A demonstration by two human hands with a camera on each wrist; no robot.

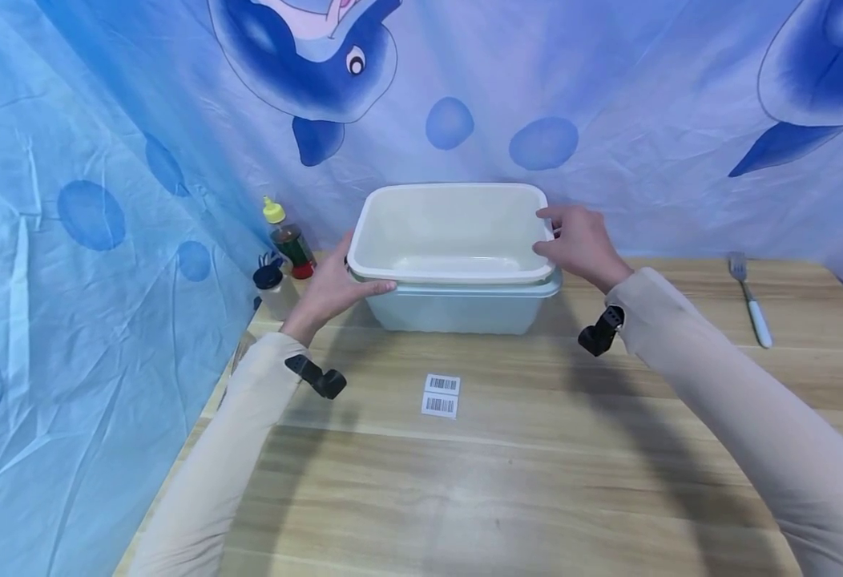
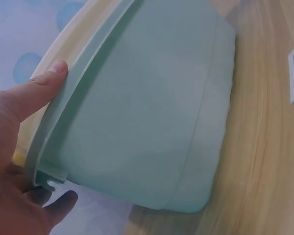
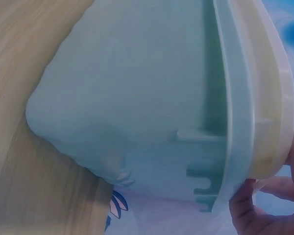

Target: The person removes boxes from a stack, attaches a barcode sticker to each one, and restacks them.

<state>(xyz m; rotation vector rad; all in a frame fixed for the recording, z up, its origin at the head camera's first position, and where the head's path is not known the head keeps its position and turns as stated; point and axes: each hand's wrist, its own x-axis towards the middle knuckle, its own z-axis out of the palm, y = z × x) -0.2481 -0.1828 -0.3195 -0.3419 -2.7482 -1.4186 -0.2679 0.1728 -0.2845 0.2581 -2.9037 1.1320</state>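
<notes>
A wooden desk (image 1: 537, 481) stands against a blue dolphin-print cloth (image 1: 104, 120). Toward its back sits a pale green tub (image 1: 465, 308) with a white tub (image 1: 450, 232) nested inside it, the white rim standing above the green rim. The left hand (image 1: 335, 288) grips the left end of the white tub, thumb along the rim; the right hand (image 1: 580, 244) grips the right end, fingers curled over the rim. Left of the tubs stand a yellow-capped bottle (image 1: 288, 239) and a black-capped jar (image 1: 273, 288). A fork (image 1: 749, 300) lies far right. Two barcode labels (image 1: 441, 395) lie in front of the tubs.
</notes>
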